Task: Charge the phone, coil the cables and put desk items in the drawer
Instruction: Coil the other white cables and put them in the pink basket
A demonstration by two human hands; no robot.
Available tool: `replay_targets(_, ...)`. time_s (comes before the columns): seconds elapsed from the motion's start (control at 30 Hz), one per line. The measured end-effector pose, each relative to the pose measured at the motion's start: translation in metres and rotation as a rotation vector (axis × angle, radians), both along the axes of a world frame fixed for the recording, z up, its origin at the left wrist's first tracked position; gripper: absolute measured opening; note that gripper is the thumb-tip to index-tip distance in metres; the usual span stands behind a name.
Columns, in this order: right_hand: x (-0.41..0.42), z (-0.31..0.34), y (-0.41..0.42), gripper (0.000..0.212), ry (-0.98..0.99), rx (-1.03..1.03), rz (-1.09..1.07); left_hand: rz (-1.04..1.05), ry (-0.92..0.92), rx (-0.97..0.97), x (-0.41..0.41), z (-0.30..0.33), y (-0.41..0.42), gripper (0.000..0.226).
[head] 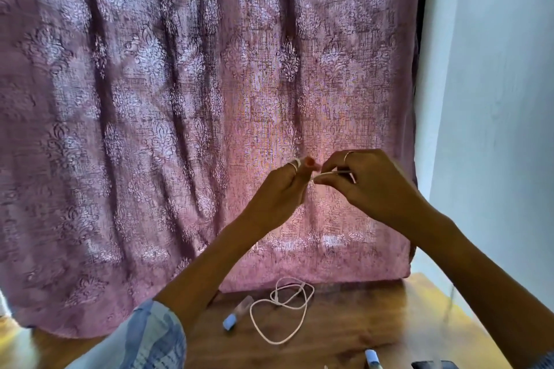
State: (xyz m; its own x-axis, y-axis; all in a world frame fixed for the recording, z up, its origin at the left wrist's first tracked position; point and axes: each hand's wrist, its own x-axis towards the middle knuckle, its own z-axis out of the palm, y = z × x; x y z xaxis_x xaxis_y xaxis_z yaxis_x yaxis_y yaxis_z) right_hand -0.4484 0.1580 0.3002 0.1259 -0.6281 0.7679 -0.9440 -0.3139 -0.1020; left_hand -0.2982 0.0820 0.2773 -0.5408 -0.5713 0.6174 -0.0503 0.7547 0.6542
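Both hands are up in front of the curtain (pixel 180 99), well above the desk (pixel 374 323). The left hand (pixel 278 189) is curled, a white wrap of cable (pixel 332 172) showing over one finger near the top. The right hand (pixel 368 186) pinches the thin strand between thumb and fingertips, and that strand runs across the small gap to the left hand. The two hands sit just beside each other, knuckles almost meeting.

Down on the desk, a second white cord (pixel 281 311) lies in loose loops, right at the curtain's lower edge. Just left of it lies a clear tube with a blue cap (pixel 230 322), tilted. At the bottom edge, another blue-capped item (pixel 371 358) pokes into view, and beside it a dark object (pixel 431 365), too cropped to tell what. A patterned sleeve (pixel 150 335) covers the left forearm. Pale wall (pixel 494 99) on the right.
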Motion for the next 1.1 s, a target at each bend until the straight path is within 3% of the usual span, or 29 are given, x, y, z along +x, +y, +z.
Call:
replay_targets(0.13, 0.000, 0.003, 0.002, 0.053, 0.003, -0.104, 0.051, -0.159, -0.019, 0.188, 0.003, 0.011, 0.014, 0.063)
replay_targets(0.23, 0.000, 0.002, 0.002, 0.049, 0.033, -0.161, 0.049, -0.334, -0.059, 0.349, 0.008, 0.021, 0.018, 0.059)
replay_targets(0.5, -0.001, 0.001, 0.003, 0.027, -0.057, -0.063, 0.290, -0.517, -0.208, 0.465, 0.024, 0.034, 0.021, 0.053)
replay_targets(0.67, 0.003, -0.006, -0.003, 0.034, -0.274, -0.068, 0.307, -0.761, 0.101, 0.640, 0.017, 0.035, 0.027, 0.029)
replay_targets(0.8, 0.007, -0.019, -0.012, 0.023, -0.210, 0.037, 0.151, -0.883, 0.440, 0.699, 0.006, 0.043, 0.035, 0.014)
replay_targets(0.87, 0.011, -0.026, -0.013, 0.015, -0.181, 0.114, 0.107, -0.809, 0.539, 0.652, 0.001, 0.046, 0.037, 0.013)
replay_targets(0.93, 0.016, -0.031, -0.011, 0.022, -0.144, 0.195, 0.059, -0.657, 0.575, 0.554, -0.004, 0.044, 0.037, 0.020)
replay_targets(1.1, 0.024, -0.036, 0.001, 0.025, -0.006, 0.288, 0.005, -0.237, 0.363, 0.093, -0.020, 0.030, 0.029, 0.014)
